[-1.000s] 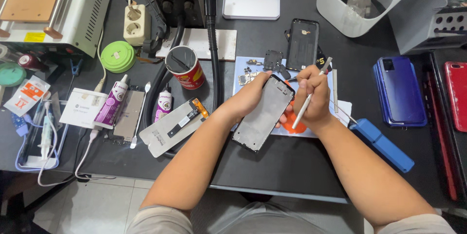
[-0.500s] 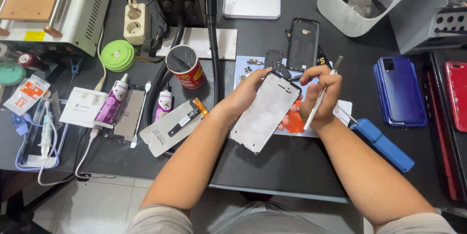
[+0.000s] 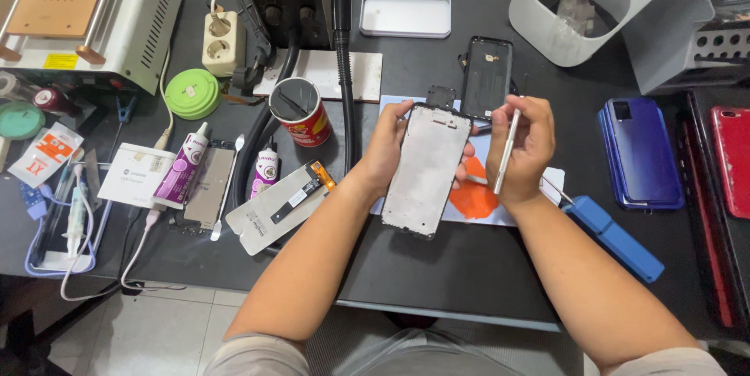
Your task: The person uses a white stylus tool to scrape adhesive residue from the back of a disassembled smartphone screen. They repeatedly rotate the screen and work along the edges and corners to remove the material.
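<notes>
- Phone frame (image 3: 426,169), grey metal side up, sits in the left hand (image 3: 388,149), lifted above the black table (image 3: 437,267) and tilted; its lower end points toward the person.
- Left fingers curl around the frame's far edge, with fingertips (image 3: 466,159) showing past its right side, and the thumb lies along the near left edge.
- Right hand (image 3: 525,146) is just right of the frame; its fingers are pressed together, pinching thin silver tweezers (image 3: 506,151) held almost upright, tips downward.
- Under both hands lies a light blue mat (image 3: 508,216) with an orange patch (image 3: 473,198).
- Beyond the fingertips lies a black phone back cover (image 3: 486,75).
- Right of the right wrist lies a blue-handled tool (image 3: 613,237); farther right, a blue phone (image 3: 637,153).
- Left of the left forearm lies a detached screen panel (image 3: 277,210), with a red can (image 3: 301,110) near it.
</notes>
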